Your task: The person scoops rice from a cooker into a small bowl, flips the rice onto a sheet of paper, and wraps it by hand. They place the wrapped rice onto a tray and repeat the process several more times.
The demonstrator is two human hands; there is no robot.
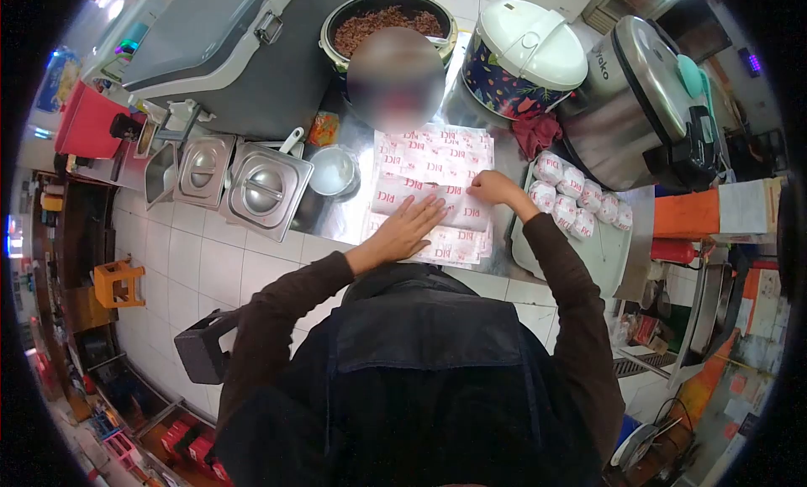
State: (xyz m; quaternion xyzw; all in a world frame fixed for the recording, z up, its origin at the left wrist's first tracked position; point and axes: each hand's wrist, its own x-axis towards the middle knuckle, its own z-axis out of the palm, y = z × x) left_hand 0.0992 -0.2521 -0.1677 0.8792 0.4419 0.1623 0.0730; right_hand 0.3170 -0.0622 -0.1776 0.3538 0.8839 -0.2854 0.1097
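Observation:
A stack of printed wrapping paper [437, 147], white with red lettering, lies on the metal table in front of me. On top, one sheet is folded over into a wide flap [458, 211]; whether anything is inside it is hidden. My left hand [412, 226] rests flat on this folded sheet with its fingers stretched out. At the sheet's right side, my right hand [498, 189] has its fingers curled in and pinched at the paper's edge. To the right, several wrapped bundles [570, 183] in the same paper sit in rows on a tray [607, 260].
Behind the paper stands an open pot of dark reddish rice [388, 21], partly blurred. Beside it are a patterned lidded container [513, 79] and a large steel cooker [618, 109]. Leftward are a clear tub [334, 171], lidded steel pans [267, 189] and a grey cooler box [227, 54].

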